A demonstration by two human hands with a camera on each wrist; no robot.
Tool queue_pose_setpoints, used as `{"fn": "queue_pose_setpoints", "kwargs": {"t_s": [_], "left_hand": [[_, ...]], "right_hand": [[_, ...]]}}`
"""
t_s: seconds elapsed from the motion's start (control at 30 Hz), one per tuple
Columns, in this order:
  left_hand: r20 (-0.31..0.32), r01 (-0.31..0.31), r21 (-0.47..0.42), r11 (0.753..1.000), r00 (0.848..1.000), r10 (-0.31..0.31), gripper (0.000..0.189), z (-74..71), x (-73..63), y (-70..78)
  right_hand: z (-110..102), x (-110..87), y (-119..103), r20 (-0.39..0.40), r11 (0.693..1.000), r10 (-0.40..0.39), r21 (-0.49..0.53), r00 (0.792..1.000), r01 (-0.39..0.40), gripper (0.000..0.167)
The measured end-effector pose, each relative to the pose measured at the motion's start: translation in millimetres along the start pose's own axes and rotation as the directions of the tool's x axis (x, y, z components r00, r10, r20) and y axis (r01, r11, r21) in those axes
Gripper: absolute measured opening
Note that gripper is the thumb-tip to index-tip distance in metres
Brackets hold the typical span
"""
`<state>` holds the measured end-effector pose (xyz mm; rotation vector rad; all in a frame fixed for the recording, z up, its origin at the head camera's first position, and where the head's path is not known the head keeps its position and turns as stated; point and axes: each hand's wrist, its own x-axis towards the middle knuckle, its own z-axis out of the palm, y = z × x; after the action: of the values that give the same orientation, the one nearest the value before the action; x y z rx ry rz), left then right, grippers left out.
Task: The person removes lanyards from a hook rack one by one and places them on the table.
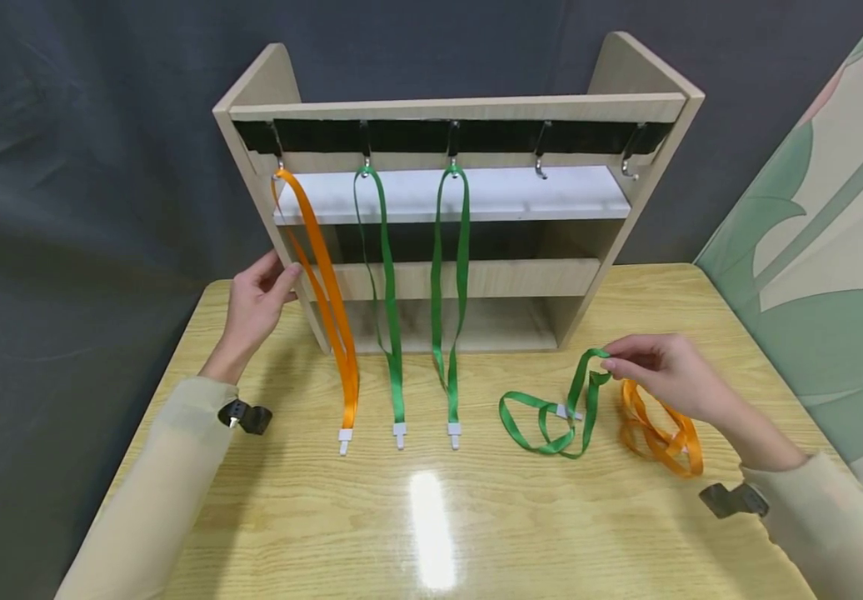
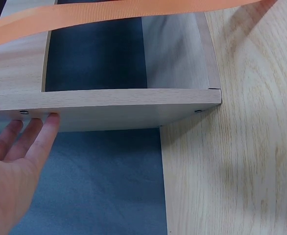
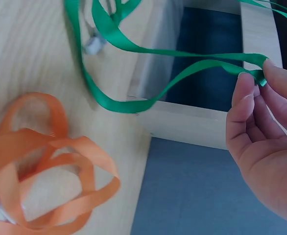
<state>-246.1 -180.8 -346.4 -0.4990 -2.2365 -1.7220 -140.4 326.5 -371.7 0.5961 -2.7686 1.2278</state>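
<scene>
My right hand pinches the looped end of a green lanyard between thumb and fingertips, lifting it; the rest trails onto the table with its white clip. In the right wrist view this green strap runs from the fingertips to the tabletop. Beneath and beside that hand, an orange lanyard lies in a loose coil. My left hand touches the left side panel of a wooden rack; its fingers rest extended against the panel's outer face.
From the rack's hooks hang an orange lanyard at the left and two green lanyards, one second from left and one in the middle. Two more hooks, one inner and one outer, are at the right. A dark cloth hangs behind the table.
</scene>
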Motion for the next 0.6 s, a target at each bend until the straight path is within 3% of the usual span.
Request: {"fn": "queue_pose_setpoints", "kwargs": {"t_s": [0.3,0.6], "left_hand": [[-0.003,-0.003,-0.002,1.000,1.000,0.003,0.042,-1.2,0.5,0.1],[0.007,-0.005,-0.011,1.000,1.000,0.005,0.043,0.0,-0.2,-0.4]], "right_hand": [[19,-2.2,16,0.079,0.999,0.035,0.018,0.996,-0.037,0.008],[32,-6.7,29,0.182,0.991,0.135,-0.009,0.974,-0.136,0.006]]}}
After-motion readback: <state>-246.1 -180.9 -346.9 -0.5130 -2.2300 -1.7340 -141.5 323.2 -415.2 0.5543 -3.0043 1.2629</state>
